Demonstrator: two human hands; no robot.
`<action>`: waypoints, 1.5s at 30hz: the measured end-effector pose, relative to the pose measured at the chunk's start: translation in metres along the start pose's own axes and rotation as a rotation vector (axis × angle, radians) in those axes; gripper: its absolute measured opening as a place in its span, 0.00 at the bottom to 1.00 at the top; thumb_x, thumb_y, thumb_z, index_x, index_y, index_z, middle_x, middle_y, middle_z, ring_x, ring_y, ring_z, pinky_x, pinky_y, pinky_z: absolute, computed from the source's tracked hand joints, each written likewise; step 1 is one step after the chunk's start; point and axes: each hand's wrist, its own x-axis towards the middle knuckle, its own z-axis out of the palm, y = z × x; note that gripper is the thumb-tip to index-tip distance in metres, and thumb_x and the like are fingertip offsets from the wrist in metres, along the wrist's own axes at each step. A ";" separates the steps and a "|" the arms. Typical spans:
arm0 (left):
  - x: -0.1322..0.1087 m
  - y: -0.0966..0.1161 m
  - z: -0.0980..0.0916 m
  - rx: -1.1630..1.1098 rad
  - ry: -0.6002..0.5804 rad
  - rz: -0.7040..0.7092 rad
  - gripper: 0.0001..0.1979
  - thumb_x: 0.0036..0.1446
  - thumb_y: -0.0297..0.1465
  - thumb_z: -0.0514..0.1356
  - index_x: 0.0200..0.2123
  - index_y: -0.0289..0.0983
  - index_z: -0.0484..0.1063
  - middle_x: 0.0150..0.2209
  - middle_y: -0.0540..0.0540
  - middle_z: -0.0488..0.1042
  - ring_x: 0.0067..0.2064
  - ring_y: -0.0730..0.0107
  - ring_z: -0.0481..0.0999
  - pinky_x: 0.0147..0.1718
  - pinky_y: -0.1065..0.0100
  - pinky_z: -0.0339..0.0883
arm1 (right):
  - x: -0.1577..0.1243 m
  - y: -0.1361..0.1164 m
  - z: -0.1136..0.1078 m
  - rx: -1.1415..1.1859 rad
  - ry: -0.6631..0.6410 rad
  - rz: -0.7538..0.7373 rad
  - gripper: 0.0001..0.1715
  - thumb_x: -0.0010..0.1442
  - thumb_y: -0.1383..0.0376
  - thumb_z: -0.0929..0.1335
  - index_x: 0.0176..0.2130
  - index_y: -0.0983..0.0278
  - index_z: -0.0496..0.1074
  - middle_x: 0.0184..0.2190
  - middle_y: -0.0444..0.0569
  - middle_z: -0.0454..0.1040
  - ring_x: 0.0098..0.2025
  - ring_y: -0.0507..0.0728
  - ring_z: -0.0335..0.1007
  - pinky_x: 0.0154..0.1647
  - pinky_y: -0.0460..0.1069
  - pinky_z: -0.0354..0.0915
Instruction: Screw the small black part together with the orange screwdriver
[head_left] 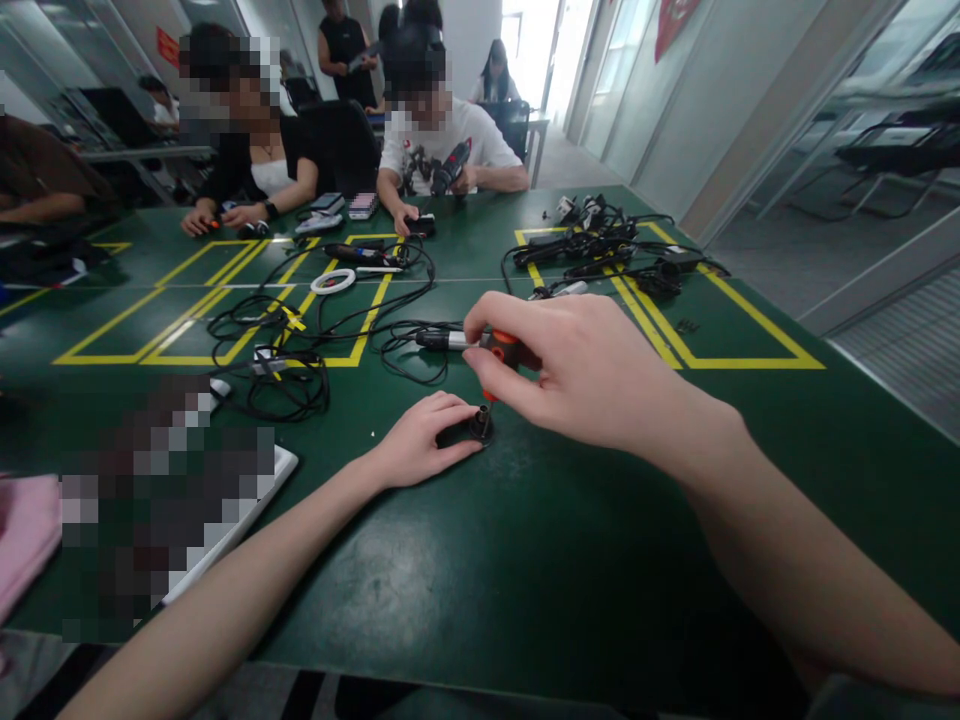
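Between the thumb and fingers of my left hand (427, 440) is a small round black part (480, 428), which rests on the green table (420, 580). My right hand (577, 365) grips a screwdriver (502, 350) by its black and orange handle. The shaft points down at the black part, with its tip at or inside it; the exact contact is too small to tell. Just behind the screwdriver lies a black and silver cylindrical tool (442, 340) with a coiled black cable.
Tangled black cables (300, 385) lie left of centre, near a white ring (333, 281). A heap of black adapters and cords (600, 240) sits at the back right. Yellow tape (750, 362) marks the table. Across it, one person holds a power drill (451, 168); another person sits further left.
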 end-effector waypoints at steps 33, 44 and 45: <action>0.000 0.000 0.000 0.004 0.003 0.008 0.17 0.70 0.38 0.65 0.58 0.39 0.79 0.56 0.38 0.81 0.58 0.51 0.80 0.62 0.49 0.74 | 0.001 -0.002 0.001 0.031 -0.036 0.023 0.17 0.74 0.55 0.63 0.42 0.63 0.75 0.29 0.47 0.75 0.32 0.56 0.68 0.35 0.51 0.52; -0.001 -0.004 0.003 0.013 0.007 0.003 0.14 0.70 0.38 0.66 0.54 0.38 0.80 0.52 0.39 0.83 0.54 0.53 0.81 0.57 0.53 0.75 | 0.002 0.011 0.003 0.568 -0.059 -0.085 0.05 0.66 0.64 0.69 0.37 0.64 0.71 0.35 0.45 0.74 0.36 0.53 0.67 0.38 0.48 0.61; -0.001 -0.004 0.003 0.016 0.005 0.003 0.14 0.70 0.37 0.66 0.54 0.38 0.80 0.52 0.40 0.83 0.53 0.53 0.81 0.56 0.54 0.75 | 0.003 0.013 0.003 0.631 -0.079 -0.082 0.06 0.66 0.63 0.70 0.37 0.64 0.71 0.36 0.45 0.74 0.37 0.53 0.68 0.39 0.48 0.62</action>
